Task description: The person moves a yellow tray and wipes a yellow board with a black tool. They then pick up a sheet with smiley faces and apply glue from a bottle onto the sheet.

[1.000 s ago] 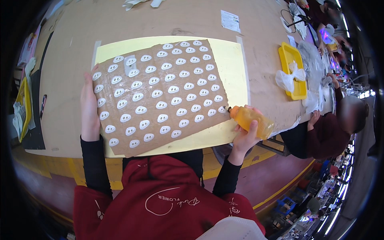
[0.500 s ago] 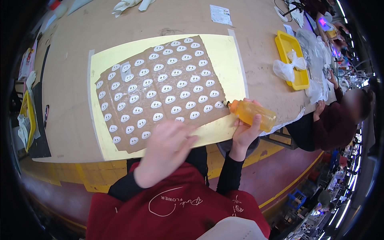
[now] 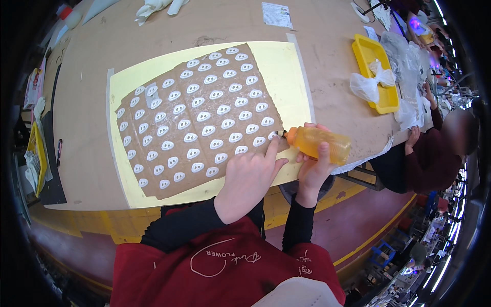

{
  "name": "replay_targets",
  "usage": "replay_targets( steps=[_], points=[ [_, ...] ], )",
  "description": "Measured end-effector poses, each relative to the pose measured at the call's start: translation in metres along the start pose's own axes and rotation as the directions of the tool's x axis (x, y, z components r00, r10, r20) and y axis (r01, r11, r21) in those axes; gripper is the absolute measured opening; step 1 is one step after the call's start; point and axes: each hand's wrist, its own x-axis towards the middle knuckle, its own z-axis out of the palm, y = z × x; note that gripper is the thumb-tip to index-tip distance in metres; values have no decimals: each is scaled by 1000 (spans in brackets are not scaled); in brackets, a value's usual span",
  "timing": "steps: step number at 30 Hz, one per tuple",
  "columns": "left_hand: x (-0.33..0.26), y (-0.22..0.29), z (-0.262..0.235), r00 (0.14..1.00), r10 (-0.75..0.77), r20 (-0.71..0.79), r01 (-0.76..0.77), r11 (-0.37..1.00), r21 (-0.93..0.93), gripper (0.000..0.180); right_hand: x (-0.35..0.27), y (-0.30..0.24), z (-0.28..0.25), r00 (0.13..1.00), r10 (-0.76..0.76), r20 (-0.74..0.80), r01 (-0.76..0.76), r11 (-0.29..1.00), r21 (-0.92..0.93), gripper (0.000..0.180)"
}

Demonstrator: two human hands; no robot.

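A brown sheet [image 3: 169, 107] covered with rows of several white oval pieces lies on a pale yellow mat [image 3: 286, 71] on the workbench. My right hand [image 3: 313, 171] grips an orange squeeze bottle [image 3: 319, 143], held sideways with its dark nozzle at the sheet's near right corner. My left hand [image 3: 248, 179] has crossed in front of me, with its forefinger stretched out onto that same corner, just beside the nozzle. The other fingers are curled and hold nothing.
A yellow tray [image 3: 369, 53] with a knotted clear bag [image 3: 371, 82] sits at the far right. Another person [image 3: 434, 148] sits at the bench's right end. White gloves [image 3: 153, 7] and a paper slip [image 3: 277, 14] lie at the far edge. Yellow items [image 3: 37, 148] are left.
My left hand left the sheet's left edge, swung across in front of me, and now points a finger at the near right corner beside the nozzle. The bottle stayed at the corner.
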Motion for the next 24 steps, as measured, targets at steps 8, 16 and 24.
replay_targets(
  steps=[8,16,24],
  points=[
    [-5,-3,16,999,39,-22,-37,997,74,51,23,-16,-1,989,93,117,-82,992,-94,40],
    [-8,3,21,998,56,-14,-54,993,109,58,36,-23,8,962,132,238,-62,958,-280,46],
    [-9,6,21,998,52,41,-57,989,134,62,41,-28,7,946,186,266,-115,959,-261,36]
  ],
)
